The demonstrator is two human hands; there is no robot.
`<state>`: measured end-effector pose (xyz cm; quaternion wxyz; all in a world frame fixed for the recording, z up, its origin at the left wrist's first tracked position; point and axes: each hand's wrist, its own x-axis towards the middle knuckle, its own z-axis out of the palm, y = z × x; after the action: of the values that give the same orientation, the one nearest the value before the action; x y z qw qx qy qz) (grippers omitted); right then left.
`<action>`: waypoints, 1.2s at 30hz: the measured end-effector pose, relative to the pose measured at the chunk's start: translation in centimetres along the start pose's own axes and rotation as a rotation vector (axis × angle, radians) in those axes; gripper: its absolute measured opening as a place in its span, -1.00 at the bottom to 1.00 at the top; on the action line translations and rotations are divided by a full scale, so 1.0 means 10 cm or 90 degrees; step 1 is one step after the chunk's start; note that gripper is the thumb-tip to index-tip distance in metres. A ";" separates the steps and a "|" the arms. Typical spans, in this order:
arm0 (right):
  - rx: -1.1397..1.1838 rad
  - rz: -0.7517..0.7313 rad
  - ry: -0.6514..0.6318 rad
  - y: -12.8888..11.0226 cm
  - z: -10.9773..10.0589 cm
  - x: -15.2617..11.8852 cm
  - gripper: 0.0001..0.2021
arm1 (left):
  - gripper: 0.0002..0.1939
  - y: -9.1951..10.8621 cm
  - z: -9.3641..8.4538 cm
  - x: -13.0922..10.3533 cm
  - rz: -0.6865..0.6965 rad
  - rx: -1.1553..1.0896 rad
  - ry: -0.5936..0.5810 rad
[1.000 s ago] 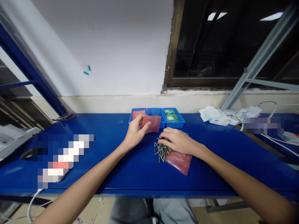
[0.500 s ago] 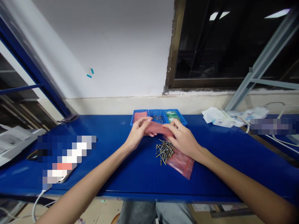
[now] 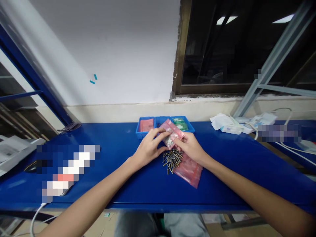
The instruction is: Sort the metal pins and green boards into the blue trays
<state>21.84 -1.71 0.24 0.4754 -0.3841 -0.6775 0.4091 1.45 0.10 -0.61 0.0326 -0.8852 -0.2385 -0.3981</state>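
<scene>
My right hand [image 3: 191, 146] is closed on a small pink plastic bag [image 3: 169, 123], its thumb pressed on the front. Something whitish shows inside the bag, too small to name. My left hand [image 3: 148, 148] reaches to the bag's left side with thumb and index finger spread apart. Its index finger touches the bag's front, and its thumb tip comes close to the heap of blind rivets [image 3: 171, 161]. The heap lies on the blue table under the hands. Partly beneath the rivets and my right wrist lies a larger pink zip bag [image 3: 190, 174].
Behind my hands stand three joined blue bins [image 3: 142, 135]: pink bags [image 3: 146, 125] on the left, green bags [image 3: 180, 124] on the right, the middle partly hidden. White packets [image 3: 229, 124] and cables lie at the back right. A blurred-out object with a cable [image 3: 36, 214] lies left.
The small pink bag has been turned from lengthwise to tilted, and whitish contents now show. My left thumb and index finger have spread, with the thumb lower towards the rivets.
</scene>
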 end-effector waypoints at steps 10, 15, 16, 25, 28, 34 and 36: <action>-0.072 -0.158 0.091 -0.04 -0.04 -0.02 -0.67 | -0.72 0.07 0.02 0.02 -0.160 -0.195 0.056; -0.089 -0.140 0.130 -0.01 -0.06 0.01 -0.54 | -0.50 0.10 0.04 0.09 -0.340 -0.528 0.064; -0.044 -0.112 0.103 0.00 -0.06 0.02 -0.53 | -0.46 0.11 0.04 0.09 -0.356 -0.547 0.057; 0.146 0.002 0.083 -0.02 -0.04 0.03 -0.39 | -0.52 0.05 0.05 0.00 -0.190 -0.162 0.107; 0.181 -0.009 0.088 -0.04 -0.05 0.03 -0.39 | -0.39 0.00 0.03 0.00 -0.147 -0.083 0.117; 0.184 -0.012 0.009 -0.09 -0.04 0.00 -0.48 | -0.44 0.01 -0.02 -0.01 -0.064 0.011 -0.035; 0.169 0.014 -0.030 -0.11 -0.03 -0.02 -0.57 | -0.54 0.03 -0.01 -0.02 -0.050 0.028 -0.064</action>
<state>22.02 -2.26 1.26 0.5015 -0.3152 -0.6243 0.5094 1.40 -0.28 -0.62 0.0245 -0.8929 -0.2833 -0.3490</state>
